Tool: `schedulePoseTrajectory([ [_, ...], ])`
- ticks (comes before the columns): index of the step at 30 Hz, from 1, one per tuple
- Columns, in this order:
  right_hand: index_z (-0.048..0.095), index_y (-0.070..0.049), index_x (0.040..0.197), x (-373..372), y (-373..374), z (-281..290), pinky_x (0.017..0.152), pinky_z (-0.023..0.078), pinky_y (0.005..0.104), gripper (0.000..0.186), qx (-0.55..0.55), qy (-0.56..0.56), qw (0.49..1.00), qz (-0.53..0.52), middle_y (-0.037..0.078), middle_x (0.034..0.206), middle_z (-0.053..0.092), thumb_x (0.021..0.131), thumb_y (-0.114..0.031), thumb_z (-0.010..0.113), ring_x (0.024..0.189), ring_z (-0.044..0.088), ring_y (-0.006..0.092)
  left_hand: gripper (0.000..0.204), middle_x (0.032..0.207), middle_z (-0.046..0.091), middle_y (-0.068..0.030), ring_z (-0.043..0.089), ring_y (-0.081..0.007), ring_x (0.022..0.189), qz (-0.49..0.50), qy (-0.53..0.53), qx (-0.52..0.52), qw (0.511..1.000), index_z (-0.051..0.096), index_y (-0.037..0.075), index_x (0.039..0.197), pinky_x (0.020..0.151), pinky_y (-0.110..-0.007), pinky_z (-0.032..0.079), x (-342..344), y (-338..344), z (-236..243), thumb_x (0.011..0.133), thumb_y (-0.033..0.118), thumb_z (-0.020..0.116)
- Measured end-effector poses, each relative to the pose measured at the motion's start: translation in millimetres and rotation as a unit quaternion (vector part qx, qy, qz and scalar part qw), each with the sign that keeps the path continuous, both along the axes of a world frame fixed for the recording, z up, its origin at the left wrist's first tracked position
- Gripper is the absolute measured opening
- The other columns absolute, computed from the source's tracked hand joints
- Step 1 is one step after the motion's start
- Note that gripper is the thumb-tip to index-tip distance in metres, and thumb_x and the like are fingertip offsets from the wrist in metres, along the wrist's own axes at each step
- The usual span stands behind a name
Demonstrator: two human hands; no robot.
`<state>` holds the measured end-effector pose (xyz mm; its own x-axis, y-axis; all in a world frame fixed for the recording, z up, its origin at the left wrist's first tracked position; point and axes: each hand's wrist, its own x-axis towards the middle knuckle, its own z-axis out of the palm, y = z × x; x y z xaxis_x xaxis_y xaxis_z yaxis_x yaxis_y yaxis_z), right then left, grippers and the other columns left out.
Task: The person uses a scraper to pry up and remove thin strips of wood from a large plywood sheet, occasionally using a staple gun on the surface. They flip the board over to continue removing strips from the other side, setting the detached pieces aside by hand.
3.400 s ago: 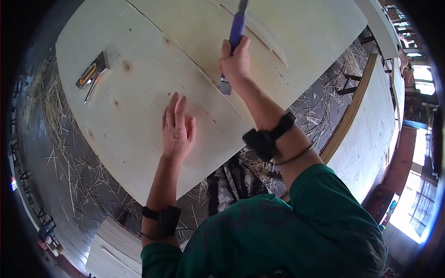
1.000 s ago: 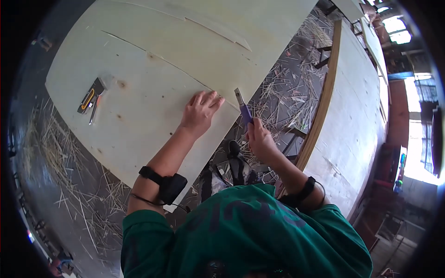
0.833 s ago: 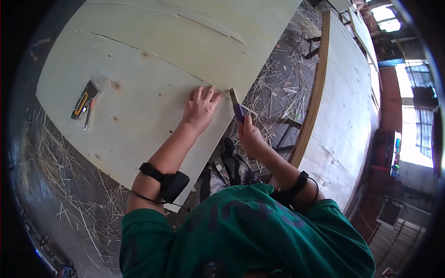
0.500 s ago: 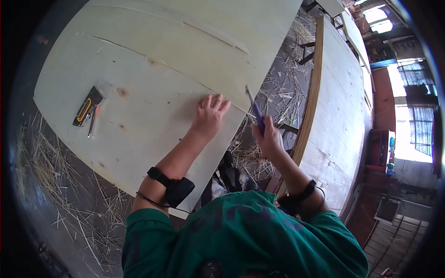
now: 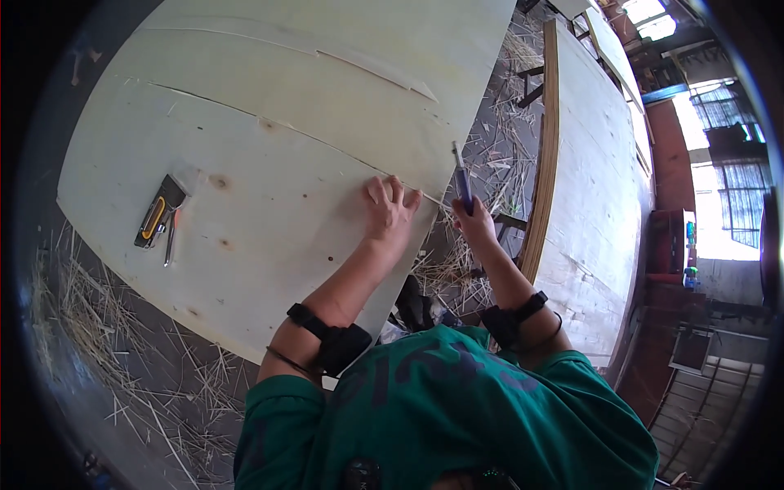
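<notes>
My left hand [image 5: 390, 214] presses on the pale plywood board [image 5: 269, 204] with fingers apart and slightly bent, just below a long seam near the board's right edge. My right hand [image 5: 475, 224] grips a purple-handled bladed tool [image 5: 463, 184] just past that edge, its metal blade pointing away from me. A thin light strip [image 5: 434, 198] at the seam's end juts toward the right hand. On the board's left part lie a black, yellow and silver stapler [image 5: 153, 214] and a slim metal tool [image 5: 170, 245]. A narrow split piece [image 5: 367, 69] runs along the far part.
At the right stands another long stack of pale sheets [image 5: 588, 204] with a layered wooden edge, on dark metal supports [image 5: 510, 220]. Wood splinters [image 5: 155, 359] litter the dark floor around the board. Windows and a red cabinet [image 5: 670, 245] are at the far right.
My right hand and tool have come down and rightward from over the board to its right edge. My left hand has slid right along the seam. The view has shifted.
</notes>
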<state>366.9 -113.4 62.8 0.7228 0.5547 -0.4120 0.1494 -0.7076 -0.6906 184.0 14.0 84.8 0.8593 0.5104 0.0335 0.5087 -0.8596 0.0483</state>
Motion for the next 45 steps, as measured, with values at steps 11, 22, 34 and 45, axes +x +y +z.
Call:
schedulePoseTrajectory([
  [11, 0.064, -0.017, 0.106, 45, 74, 144, 0.076, 0.05, 0.0503, 0.024, -0.181, -0.265, 0.926, 0.199, 0.013, 0.1, 0.069, 0.095, -0.036, 0.057, 0.092, 0.067, 0.0371, 0.053, 0.151, 0.038, -0.0222, 0.04, -0.0462, 0.133, 0.0, 0.006, -0.079, 0.997, 0.051, 0.026, 0.143, 0.108, -0.059, 0.033, -55, 48, 38, 0.09, 0.023, 0.056],
  [22, 0.064, -0.005, 0.104, 132, -6, 86, 0.06, 0.052, 0.0326, 0.02, -0.008, -0.106, 0.994, 0.032, 0.005, 0.076, 0.067, 0.088, -0.018, 0.067, 0.066, 0.067, 0.0165, 0.077, 0.132, 0.053, -0.0182, 0.05, -0.0387, 0.122, 0.418, -0.153, 0.119, 0.887, 0.05, 0.007, 0.133, 0.104, -0.05, 0.039, -312, 241, 28, 0.081, 0.059, 0.069],
  [34, 0.063, -0.005, 0.108, 396, 100, 18, 0.058, 0.048, 0.0283, 0.022, 0.121, 0.023, 0.968, 0.218, 0.003, 0.074, 0.064, 0.091, -0.017, 0.067, 0.062, 0.061, 0.0106, 0.022, 0.09, 0.066, -0.0155, 0.065, -0.0333, 0.088, 0.291, -0.005, -0.332, 0.897, 0.061, 0.006, 0.106, 0.077, -0.042, 0.052, 124, 178, 83, 0.088, 0.018, 0.064],
  [45, 0.059, -0.002, 0.1, 530, 201, -15, 0.049, 0.048, 0.0283, 0.019, 0.107, 0.212, 0.905, 0.354, 0.005, 0.071, 0.063, 0.092, -0.019, 0.063, 0.053, 0.059, 0.011, 0.029, 0.085, 0.07, -0.0077, 0.068, -0.0326, 0.082, 0.041, 0.252, -0.299, 0.919, 0.065, 0.012, 0.1, 0.075, -0.045, 0.053, 436, 147, 72, 0.082, 0.034, 0.073],
])
